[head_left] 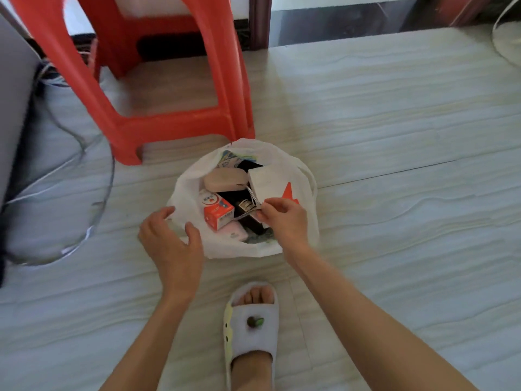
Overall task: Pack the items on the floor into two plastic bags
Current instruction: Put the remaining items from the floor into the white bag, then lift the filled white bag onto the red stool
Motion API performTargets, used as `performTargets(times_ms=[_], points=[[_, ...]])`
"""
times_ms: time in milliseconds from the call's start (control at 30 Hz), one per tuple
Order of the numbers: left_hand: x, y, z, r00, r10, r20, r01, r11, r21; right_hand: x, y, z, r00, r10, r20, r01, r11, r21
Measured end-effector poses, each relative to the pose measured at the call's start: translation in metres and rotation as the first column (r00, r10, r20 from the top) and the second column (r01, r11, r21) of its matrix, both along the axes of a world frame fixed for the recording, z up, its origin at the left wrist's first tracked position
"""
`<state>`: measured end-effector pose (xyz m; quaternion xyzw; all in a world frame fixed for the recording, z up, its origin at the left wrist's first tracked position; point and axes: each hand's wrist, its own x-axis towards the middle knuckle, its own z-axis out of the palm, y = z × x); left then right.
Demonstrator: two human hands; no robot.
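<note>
A white plastic bag [301, 221] lies open on the floor, full of items. Inside I see a white box [265, 180], a pale pink case [225, 178], a red and white carton [218, 211], a black box [238, 200] and a light pink packet [234, 232]. My right hand [282, 218] hovers over the bag's right side and pinches a thin strip [251, 197] that sticks up from the contents. At the bag's left rim my left hand [169, 238] hangs with relaxed, slightly curved fingers and holds nothing.
A red plastic stool [158, 128] stands just behind the bag. Grey furniture [14, 108] and loose cables [79, 153] lie at the left. My foot in a white slipper [252, 325] rests on the floor below the bag. Pale floor [394, 136] stretches to the right.
</note>
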<state>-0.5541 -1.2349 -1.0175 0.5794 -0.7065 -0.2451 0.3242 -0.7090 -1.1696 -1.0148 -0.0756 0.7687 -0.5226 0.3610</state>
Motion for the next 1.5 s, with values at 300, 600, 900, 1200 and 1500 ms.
performTargets(times_ms=[300, 600, 900, 1200, 1500], points=[[-0.004, -0.040, -0.015, 0.999, 0.010, -0.039, 0.013, 0.836, 0.549, -0.069, 0.023, -0.017, 0.916, 0.065, -0.396, 0.078, 0.939, 0.335], [-0.009, -0.041, 0.012, 0.988, -0.148, -0.044, 0.138, 0.719, 0.681, -0.114, -0.004, -0.036, 0.967, 0.256, -0.004, -0.246, 0.932, 0.268], [-0.019, -0.038, 0.108, 0.994, 0.106, 0.001, -0.048, 0.447, 0.893, -0.134, 0.015, 0.064, 0.897, 0.441, -0.037, -0.390, 0.827, 0.404], [-0.040, -0.046, 0.278, 0.983, -0.031, 0.179, -0.147, 0.447, 0.882, -0.125, -0.012, 0.273, 0.880, 0.455, 0.135, -0.467, 0.774, 0.428], [-0.038, -0.074, 0.479, 0.992, -0.028, 0.121, -0.096, 0.445, 0.890, -0.114, -0.042, 0.481, 0.856, 0.511, 0.080, -0.488, 0.745, 0.455]])
